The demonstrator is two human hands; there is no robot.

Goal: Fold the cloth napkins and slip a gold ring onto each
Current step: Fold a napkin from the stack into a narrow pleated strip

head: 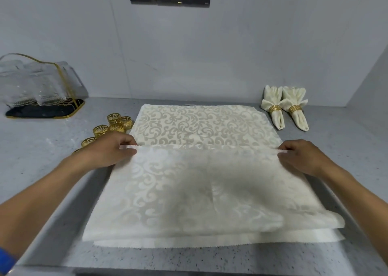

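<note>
Head view, looking down on a grey speckled desk [42, 154] against a pale wall. A cream damask napkin [201, 126] lies spread in the middle of the desk, its near half folded back over itself so that the raised edge runs across the cloth's middle. The left hand [111, 149] pinches the left corner of that folded edge between thumb and curled fingers; its grip is closed tight on the cloth. The right hand [302, 156] pinches the right corner in the same way, fingers curled under, thumb on top. Both forearms reach in from the near corners of the desk. A second layer of cloth shows along the near edge beneath the fold. Loose gold rings [114, 124] cluster just beside the napkin's left edge, behind the left hand. Near the desk's far right corner lie two finished napkins [284, 105], side by side, each gathered in a gold ring. At the far left stands a rack of clear glasses [33, 82] on a dark gold-rimmed tray [44, 111].
</note>
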